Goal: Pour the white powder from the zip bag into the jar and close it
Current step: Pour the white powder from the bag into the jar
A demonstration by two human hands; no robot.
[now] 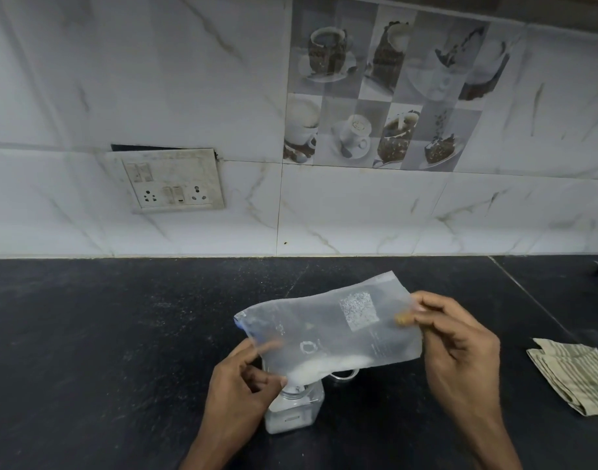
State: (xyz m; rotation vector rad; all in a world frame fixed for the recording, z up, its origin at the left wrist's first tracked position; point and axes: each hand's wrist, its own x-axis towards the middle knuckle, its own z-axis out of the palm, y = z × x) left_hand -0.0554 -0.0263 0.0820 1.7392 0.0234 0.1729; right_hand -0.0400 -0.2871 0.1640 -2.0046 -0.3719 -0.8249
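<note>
A clear zip bag (338,329) is held tilted over a clear square jar (295,410) on the black counter. White powder (324,366) has gathered in the bag's lower corner, right above the jar's mouth. My left hand (240,381) pinches the bag's lower left edge next to the jar. My right hand (456,347) grips the bag's raised right end. Some powder lies in the bottom of the jar. A clear round lid (345,374) rests on the counter behind the jar, partly hidden by the bag.
A folded striped cloth (575,378) lies on the black counter (121,334) to the right. The tiled wall (324,205) rises behind, with a switch and socket plate (170,181) at the left.
</note>
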